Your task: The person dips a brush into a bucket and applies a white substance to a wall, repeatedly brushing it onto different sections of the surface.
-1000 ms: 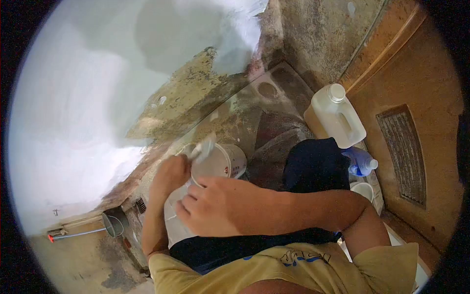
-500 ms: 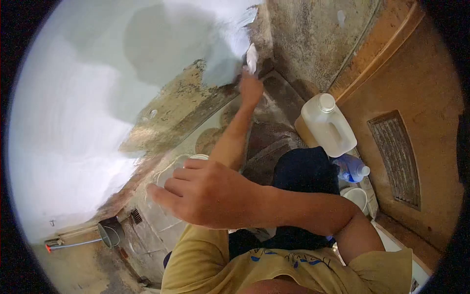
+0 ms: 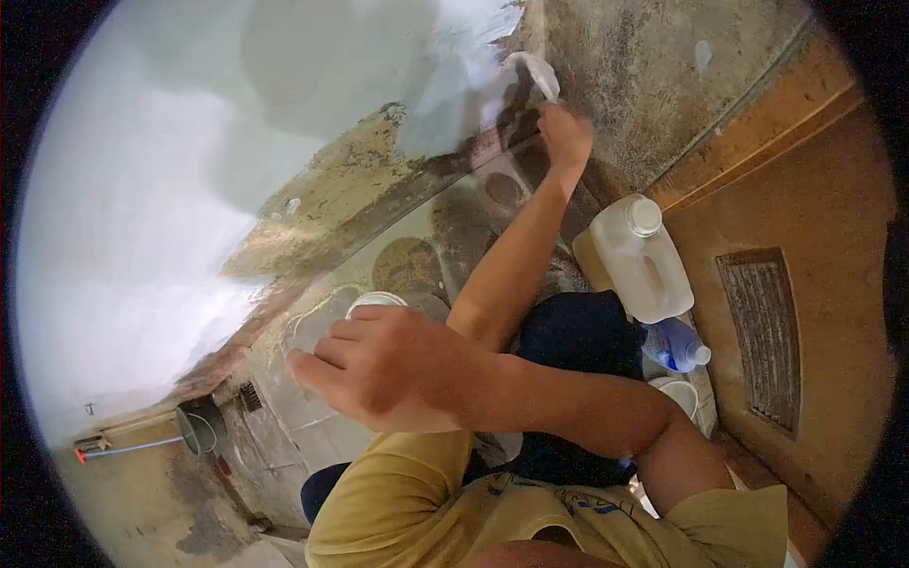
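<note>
My left hand (image 3: pixel 566 134) is stretched far forward, its fingers closed round a paintbrush (image 3: pixel 538 76) that looks white and slightly blurred. The brush is at the corner where the white-painted wall (image 3: pixel 312 85) meets a stained bare wall. My right forearm crosses over my left arm. My right hand (image 3: pixel 393 369) is closed, back upward, its fingers curled. Just beyond its knuckles shows the white rim of a round container (image 3: pixel 377 300); whether the hand grips it is hidden.
A translucent jug (image 3: pixel 639 265), a blue bottle (image 3: pixel 674 343) and a white tub (image 3: pixel 677 396) stand to the right beside a brown panel with a vent grille (image 3: pixel 762 331). A dark bucket (image 3: pixel 194 431) is at the lower left. Bare plaster (image 3: pixel 341 180) runs along the wall's base.
My left hand has moved right and slightly upward with the paintbrush, towards the stained wall. My right hand stays nearly in place. The view has shifted a little.
</note>
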Action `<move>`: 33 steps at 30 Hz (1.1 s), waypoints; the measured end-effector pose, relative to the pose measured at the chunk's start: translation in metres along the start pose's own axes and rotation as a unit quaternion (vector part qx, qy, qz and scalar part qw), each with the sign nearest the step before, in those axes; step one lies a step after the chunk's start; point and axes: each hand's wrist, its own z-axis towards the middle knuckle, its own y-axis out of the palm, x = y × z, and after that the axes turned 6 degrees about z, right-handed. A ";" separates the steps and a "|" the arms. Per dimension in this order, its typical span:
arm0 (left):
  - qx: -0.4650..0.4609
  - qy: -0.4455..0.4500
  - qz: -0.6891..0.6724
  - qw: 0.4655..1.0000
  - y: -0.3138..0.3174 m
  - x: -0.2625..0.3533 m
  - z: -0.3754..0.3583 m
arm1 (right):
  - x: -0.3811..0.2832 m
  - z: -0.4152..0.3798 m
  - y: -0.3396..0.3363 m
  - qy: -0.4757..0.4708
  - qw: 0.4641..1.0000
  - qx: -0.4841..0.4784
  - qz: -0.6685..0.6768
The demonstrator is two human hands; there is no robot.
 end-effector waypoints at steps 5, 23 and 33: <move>-0.074 0.017 0.158 0.984 -0.062 -0.116 -0.018 | 0.001 -0.001 -0.006 0.001 1.000 -0.022 -0.017; 0.030 -0.069 -0.044 0.996 -0.085 -0.017 0.004 | -0.001 0.001 0.013 0.014 0.996 -0.081 -0.025; -0.039 -0.224 0.078 0.971 -0.128 -0.134 -0.044 | -0.004 -0.002 0.012 0.010 0.995 -0.097 -0.022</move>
